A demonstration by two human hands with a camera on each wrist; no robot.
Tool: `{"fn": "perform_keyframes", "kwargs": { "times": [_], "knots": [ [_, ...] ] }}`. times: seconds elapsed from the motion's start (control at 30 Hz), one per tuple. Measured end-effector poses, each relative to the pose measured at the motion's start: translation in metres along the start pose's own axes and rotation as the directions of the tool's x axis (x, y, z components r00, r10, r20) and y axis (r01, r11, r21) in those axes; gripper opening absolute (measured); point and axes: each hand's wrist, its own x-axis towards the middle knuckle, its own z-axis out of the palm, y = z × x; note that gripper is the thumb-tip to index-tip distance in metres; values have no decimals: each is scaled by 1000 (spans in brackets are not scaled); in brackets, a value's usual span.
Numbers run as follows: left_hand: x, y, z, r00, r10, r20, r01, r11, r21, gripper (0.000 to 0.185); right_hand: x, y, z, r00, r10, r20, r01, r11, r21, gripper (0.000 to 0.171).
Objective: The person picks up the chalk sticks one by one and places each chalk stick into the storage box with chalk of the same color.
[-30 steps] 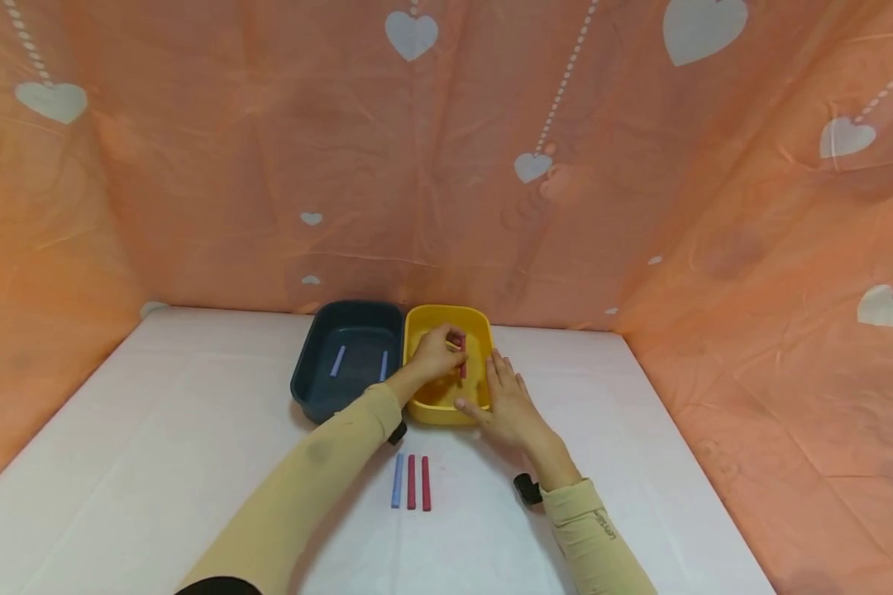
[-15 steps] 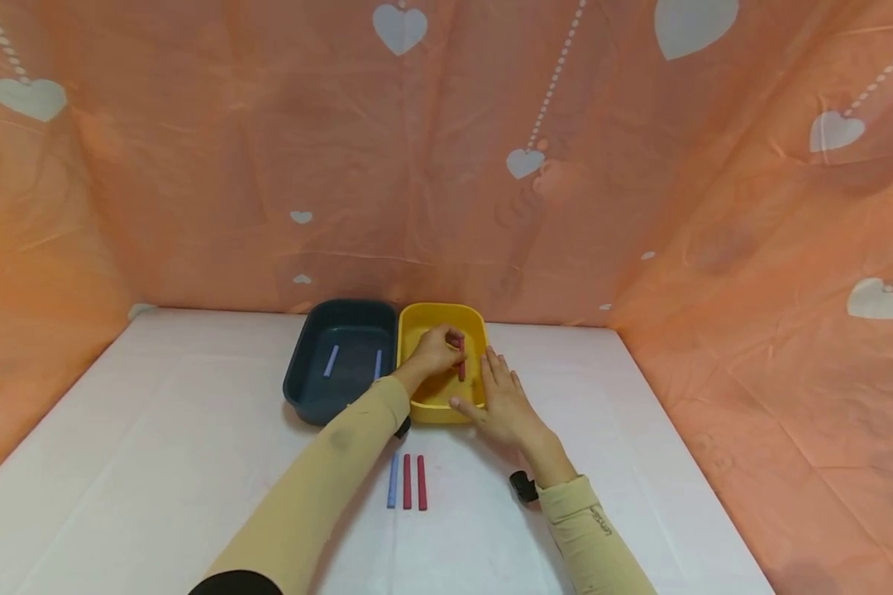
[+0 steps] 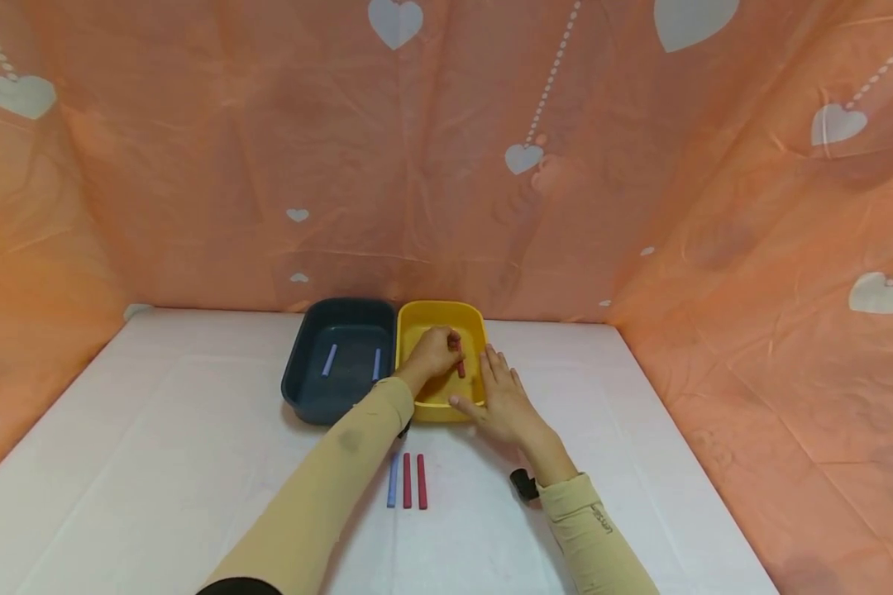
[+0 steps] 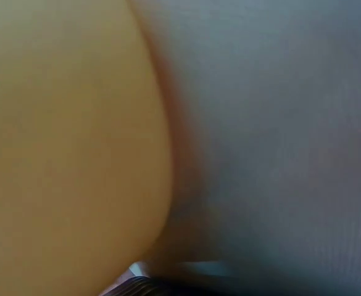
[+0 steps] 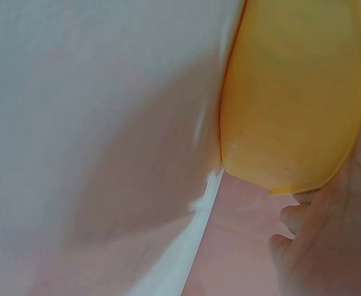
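Left hand is pinching a red stick low inside the yellow bin, apparently sorting by colour. Right hand is lying flat, fingers straight, against the bin's near right rim, likely steadying it. Blue sticks are lying in the dark bin.

both arms in tan sleeves reach from the bottom of the frame toward its centre. the left hand is curled, fingertips pinched together. the right hand lies flat just right of it, fingers straight, palm down.
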Motion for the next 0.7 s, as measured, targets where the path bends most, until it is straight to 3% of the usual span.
{"fn": "perform_keyframes", "kwargs": {
  "times": [0.33,0.7],
  "knots": [
    [4,-1,3,999,-18,32,12,980,198,19,1,2,2,1000,6,-1,-6,1000,-5,106],
    [-2,3,3,998,-44,33,36,978,205,33,-2,-3,-1,1000,6,-3,-6,1000,5,103]
  ]
}}
